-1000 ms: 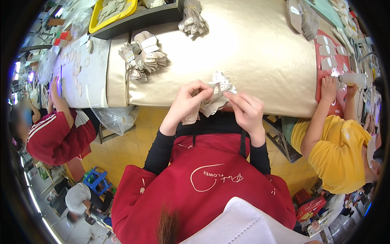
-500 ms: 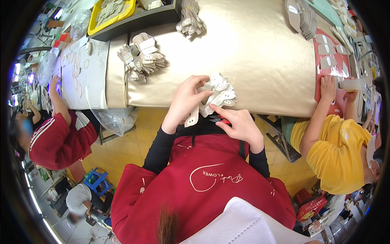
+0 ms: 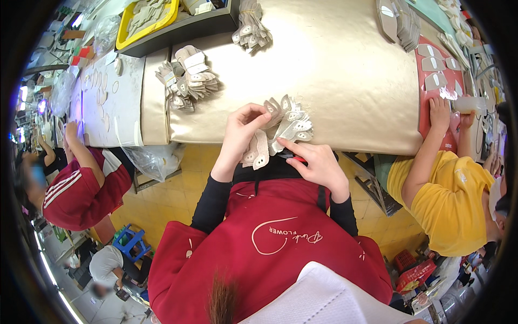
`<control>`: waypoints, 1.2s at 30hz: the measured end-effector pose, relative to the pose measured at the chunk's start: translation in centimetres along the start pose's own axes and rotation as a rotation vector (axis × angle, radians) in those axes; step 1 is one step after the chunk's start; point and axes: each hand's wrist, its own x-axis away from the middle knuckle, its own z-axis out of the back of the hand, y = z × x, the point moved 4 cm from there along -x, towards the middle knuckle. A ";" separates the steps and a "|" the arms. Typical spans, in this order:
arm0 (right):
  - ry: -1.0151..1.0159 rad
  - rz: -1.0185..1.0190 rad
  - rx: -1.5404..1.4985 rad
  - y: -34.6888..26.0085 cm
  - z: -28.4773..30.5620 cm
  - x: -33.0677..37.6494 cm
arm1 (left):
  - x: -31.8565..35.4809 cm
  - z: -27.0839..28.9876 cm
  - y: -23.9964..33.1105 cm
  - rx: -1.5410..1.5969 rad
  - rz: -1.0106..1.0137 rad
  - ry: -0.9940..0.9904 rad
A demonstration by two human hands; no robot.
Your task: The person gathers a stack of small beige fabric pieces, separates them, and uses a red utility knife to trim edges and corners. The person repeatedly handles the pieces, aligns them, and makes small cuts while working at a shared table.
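At the table's near edge lies a loose bunch of small pale cut pieces with punched holes (image 3: 295,125), some fanned out, some hanging over the edge. They look like shoe parts. My left hand (image 3: 240,137) is at the bunch's left side, thumb and fingers pinched at a greyish cut piece (image 3: 274,109). Below that hand a pale piece (image 3: 260,156) hangs down over my lap. My right hand (image 3: 318,167) keeps a small red-and-black tool, seemingly snips (image 3: 294,159), within its curled fingers, mostly hidden. Its index finger is stretched onto the bunch's lower part.
Tied bundles of grey-beige pieces (image 3: 191,75) lie at the left, another bundle (image 3: 252,27) farther back. A black tray (image 3: 183,35) holds a yellow basket (image 3: 125,33). Coworkers in maroon (image 3: 81,189) and yellow (image 3: 442,200) stand either side. A red mat (image 3: 426,113) bears grey pieces.
My left hand has shifted slightly back to the left, and greyish pieces now show fanned at the bunch's upper left. The hanging piece shows more fully. My right hand stays almost put.
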 end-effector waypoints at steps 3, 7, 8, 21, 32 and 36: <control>0.054 0.028 -0.049 -0.3 0.4 -0.2 | 0.2 0.0 0.2 0.105 -0.007 -0.018; 0.097 0.068 -0.078 -0.7 1.5 -0.5 | 0.0 -0.3 0.3 -0.047 0.008 -0.042; 0.097 0.089 -0.133 -0.7 2.0 -0.6 | 0.0 -0.4 0.3 -0.063 0.009 -0.060; 0.453 0.066 0.044 -0.2 3.4 -2.4 | 0.4 -1.3 0.8 -0.255 0.003 -0.164; 0.443 0.082 0.079 0.2 3.5 -2.2 | 0.1 -1.0 0.9 -0.400 -0.080 -0.209; 0.421 0.105 0.040 0.2 3.4 -2.2 | 0.0 -0.8 0.7 -0.380 -0.061 -0.232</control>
